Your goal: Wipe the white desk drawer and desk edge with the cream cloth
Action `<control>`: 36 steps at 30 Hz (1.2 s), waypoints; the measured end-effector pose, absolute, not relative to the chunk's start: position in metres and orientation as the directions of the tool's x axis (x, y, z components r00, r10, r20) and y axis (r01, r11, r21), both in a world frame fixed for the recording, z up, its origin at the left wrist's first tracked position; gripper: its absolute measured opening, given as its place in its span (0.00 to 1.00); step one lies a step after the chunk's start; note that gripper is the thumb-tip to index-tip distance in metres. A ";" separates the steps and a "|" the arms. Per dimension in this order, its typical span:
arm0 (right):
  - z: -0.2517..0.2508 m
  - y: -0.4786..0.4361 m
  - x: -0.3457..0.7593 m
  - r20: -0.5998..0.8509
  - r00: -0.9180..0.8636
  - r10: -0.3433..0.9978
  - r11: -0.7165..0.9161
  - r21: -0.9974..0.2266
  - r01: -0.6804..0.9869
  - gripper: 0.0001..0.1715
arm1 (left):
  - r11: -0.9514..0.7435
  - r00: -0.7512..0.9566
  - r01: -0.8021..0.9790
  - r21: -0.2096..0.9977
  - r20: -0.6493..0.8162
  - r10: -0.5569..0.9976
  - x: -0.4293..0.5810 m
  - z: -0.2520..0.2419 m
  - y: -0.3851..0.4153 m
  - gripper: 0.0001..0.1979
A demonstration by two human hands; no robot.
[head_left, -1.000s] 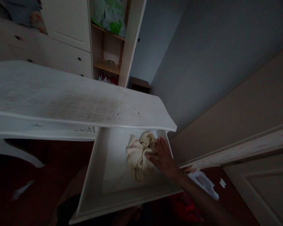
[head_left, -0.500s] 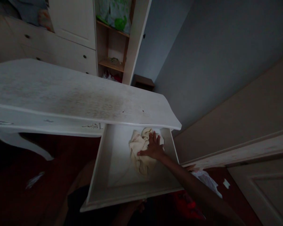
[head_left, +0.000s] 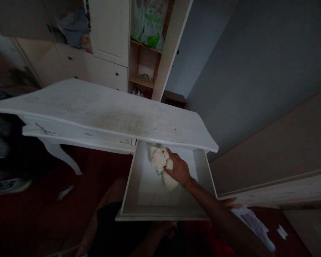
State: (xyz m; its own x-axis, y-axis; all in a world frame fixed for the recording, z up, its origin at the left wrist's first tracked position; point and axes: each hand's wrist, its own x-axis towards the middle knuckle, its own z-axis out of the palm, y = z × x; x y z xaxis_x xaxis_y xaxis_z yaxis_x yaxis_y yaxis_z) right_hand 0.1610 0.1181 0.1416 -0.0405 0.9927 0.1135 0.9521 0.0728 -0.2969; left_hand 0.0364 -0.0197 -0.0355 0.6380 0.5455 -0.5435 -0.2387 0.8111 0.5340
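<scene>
A pulled-out white drawer (head_left: 147, 198) holds a crumpled cream cloth (head_left: 158, 159). My right hand (head_left: 179, 171) reaches in from the right, its fingers closed on the bunched cloth, part of which they hide. The cloth is gathered toward the back of the drawer, with a loose end trailing toward the front. Below the drawer front, in deep shadow, is my left hand (head_left: 169, 228). Its fingers show only dimly, and whether they grip anything is unclear.
The white desk (head_left: 112, 103) with a stained top spans the middle. Behind it stands a wardrobe with an open door (head_left: 172, 53) and bags on a shelf. A plastic bag (head_left: 253, 225) lies on the red floor at right, a shoe (head_left: 10, 186) at left.
My right hand has gone from lying spread on the cloth to gripping it. The cloth is more bunched up. The view has shifted left, showing more of the desk.
</scene>
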 end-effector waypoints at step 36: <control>0.204 0.064 0.097 -0.249 -0.803 0.541 0.792 -0.170 0.586 0.23 | 0.681 0.580 -0.257 0.686 -0.454 0.676 0.016 0.000 -0.021 0.27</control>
